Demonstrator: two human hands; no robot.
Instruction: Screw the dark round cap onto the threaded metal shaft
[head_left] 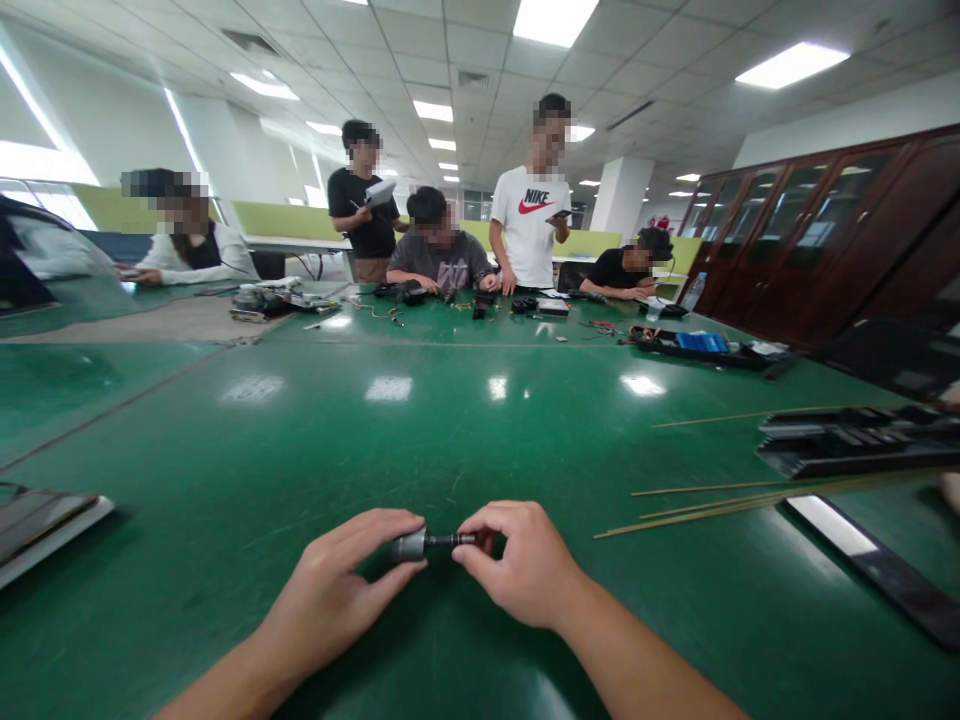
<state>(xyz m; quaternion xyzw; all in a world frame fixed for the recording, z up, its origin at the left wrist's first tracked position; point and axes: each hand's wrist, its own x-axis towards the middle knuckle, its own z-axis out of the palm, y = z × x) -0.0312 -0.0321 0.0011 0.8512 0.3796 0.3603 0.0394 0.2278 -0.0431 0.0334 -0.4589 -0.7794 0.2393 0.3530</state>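
Observation:
Just above the green tabletop, a grey metal cylinder with a thin dark shaft [411, 545] lies level between my two hands. My left hand [337, 575] holds its thick end, thumb below and fingers above. The tip of the shaft, at the right, is pinched between the thumb and forefinger of my right hand [521, 560]. Some of the cylinder's left end is hidden behind my left fingers.
Thin brass-coloured rods [690, 515] and a long black channel-shaped part [847, 440] lie at the right, near a dark flat panel [874, 565]. A flat tray-like object [52, 525] sits at the left edge. Several people work across the table [450, 430] among electronic parts.

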